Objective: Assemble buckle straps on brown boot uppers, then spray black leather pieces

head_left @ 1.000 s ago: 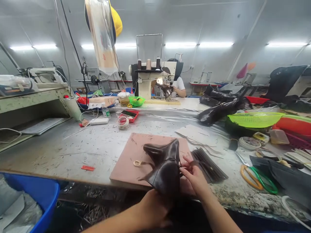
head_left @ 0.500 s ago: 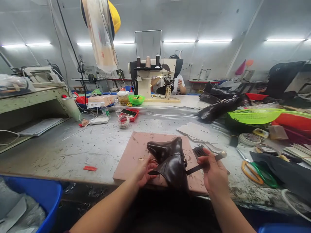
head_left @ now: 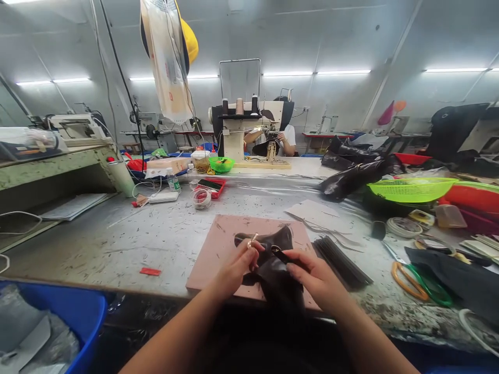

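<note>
A dark brown leather boot upper lies on a pink board in front of me, partly covered by both hands. My left hand is above its left part, pinching a small gold-coloured metal piece that looks like a buckle. Close by on the right, my right hand grips a narrow dark strap near its end, which points toward the buckle with a gap between them. A bundle of similar dark strips rests at the board's right edge.
Scissors with orange and green handles lie on the right. Behind them stands a lime-green basket. A red strip is left of the board, above a blue bin. A sewing machine stands ahead, a person behind it.
My right hand has moved left with the strap, from over the strip bundle to above the boot upper. My left hand has risen with the buckle, closer to the strap end.
</note>
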`<state>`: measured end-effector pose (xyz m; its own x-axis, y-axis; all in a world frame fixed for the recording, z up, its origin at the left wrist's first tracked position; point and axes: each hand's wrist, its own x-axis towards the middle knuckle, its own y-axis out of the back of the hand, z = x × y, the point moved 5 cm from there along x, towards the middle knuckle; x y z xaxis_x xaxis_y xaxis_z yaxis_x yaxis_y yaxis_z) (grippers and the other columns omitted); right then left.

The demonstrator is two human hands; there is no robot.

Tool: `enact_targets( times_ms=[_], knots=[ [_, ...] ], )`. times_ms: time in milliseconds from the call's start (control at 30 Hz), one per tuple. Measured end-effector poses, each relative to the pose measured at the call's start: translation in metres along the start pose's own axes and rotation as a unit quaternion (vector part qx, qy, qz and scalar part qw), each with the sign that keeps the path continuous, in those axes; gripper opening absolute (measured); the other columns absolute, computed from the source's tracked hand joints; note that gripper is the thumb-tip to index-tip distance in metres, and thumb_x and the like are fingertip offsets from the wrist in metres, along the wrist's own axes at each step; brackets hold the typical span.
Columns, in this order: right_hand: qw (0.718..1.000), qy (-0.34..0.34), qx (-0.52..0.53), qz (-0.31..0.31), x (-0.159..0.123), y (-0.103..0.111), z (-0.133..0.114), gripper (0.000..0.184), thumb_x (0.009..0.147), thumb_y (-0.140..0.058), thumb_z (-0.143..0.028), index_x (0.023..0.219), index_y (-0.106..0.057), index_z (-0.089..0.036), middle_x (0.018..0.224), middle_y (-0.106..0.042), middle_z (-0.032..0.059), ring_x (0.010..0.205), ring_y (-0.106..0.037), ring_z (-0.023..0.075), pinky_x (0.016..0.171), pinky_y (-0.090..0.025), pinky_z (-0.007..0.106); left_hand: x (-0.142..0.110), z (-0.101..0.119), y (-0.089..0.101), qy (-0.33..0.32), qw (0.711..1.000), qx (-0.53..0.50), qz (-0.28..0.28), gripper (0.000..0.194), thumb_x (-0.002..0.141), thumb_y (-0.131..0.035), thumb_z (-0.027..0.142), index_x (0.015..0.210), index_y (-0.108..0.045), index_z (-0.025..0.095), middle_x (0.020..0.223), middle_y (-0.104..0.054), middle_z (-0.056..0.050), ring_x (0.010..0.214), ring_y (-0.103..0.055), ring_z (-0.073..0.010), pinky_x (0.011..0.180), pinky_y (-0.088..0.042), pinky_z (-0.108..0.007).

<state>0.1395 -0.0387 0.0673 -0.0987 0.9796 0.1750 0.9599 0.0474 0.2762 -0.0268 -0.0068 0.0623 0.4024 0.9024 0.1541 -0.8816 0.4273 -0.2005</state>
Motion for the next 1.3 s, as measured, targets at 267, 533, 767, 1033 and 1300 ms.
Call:
enact_targets(
  times_ms=[267,533,767,1033,1300],
  knots=[
    [0.987,-0.049,0.150,0.013,-0.011,0.000,0.021,0.027,0.068,-0.068,-0.041,0.082,-0.062,-0.019,0.065,-0.060,-0.0011,0.062,-0.055,0.0139,0.061,-0.045,0.027,-0.018,-0.031,0.025,0.122,0.960,-0.174,0.184,0.034,0.055,-0.078,0.034,0.066,-0.052,0.015,0.052,-0.053,0.003,0.052,-0.054,-0.0099,0.061,-0.047,-0.024],
    [0.984,-0.063,0.152,0.072,-0.030,0.006,0.017,0.037,0.063,-0.069,-0.050,0.080,-0.061,-0.018,0.055,-0.054,-0.0023,0.053,-0.051,0.0126,0.053,-0.044,0.026,-0.021,-0.045,0.044,0.067,0.913,-0.177,0.361,0.027,0.063,-0.073,0.021,0.080,-0.053,0.015,0.075,-0.065,-0.001,0.059,-0.061,-0.0099,0.060,-0.050,-0.022],
    [0.985,-0.046,0.159,0.047,-0.034,0.003,0.016,0.032,0.070,-0.064,-0.048,0.083,-0.061,-0.019,0.055,-0.052,-0.0031,0.054,-0.050,0.0122,0.055,-0.043,0.025,0.011,-0.011,0.016,0.048,0.984,-0.160,0.061,0.030,0.067,-0.070,0.025,0.092,-0.055,0.016,0.056,-0.050,0.006,0.040,-0.040,-0.0024,0.045,-0.038,-0.017],
    [0.986,-0.041,0.157,0.048,-0.033,-0.003,0.007,0.035,0.066,-0.064,-0.052,0.078,-0.061,-0.020,0.055,-0.050,-0.0031,0.055,-0.048,0.0129,0.055,-0.041,0.026,0.032,-0.012,-0.032,0.138,0.981,-0.054,-0.123,0.036,0.062,-0.070,0.043,0.066,-0.048,0.015,0.059,-0.054,0.002,0.051,-0.051,-0.0078,0.051,-0.039,-0.020],
    [0.958,-0.059,0.252,0.120,-0.035,0.000,0.020,0.034,0.064,-0.069,-0.048,0.080,-0.062,-0.019,0.054,-0.051,-0.0038,0.050,-0.044,0.0103,0.049,-0.036,0.023,0.038,-0.026,-0.051,0.173,0.975,0.069,-0.120,0.037,0.059,-0.071,0.041,0.076,-0.052,0.015,0.061,-0.054,0.004,0.041,-0.044,-0.0029,0.041,-0.029,-0.017]
  ],
)
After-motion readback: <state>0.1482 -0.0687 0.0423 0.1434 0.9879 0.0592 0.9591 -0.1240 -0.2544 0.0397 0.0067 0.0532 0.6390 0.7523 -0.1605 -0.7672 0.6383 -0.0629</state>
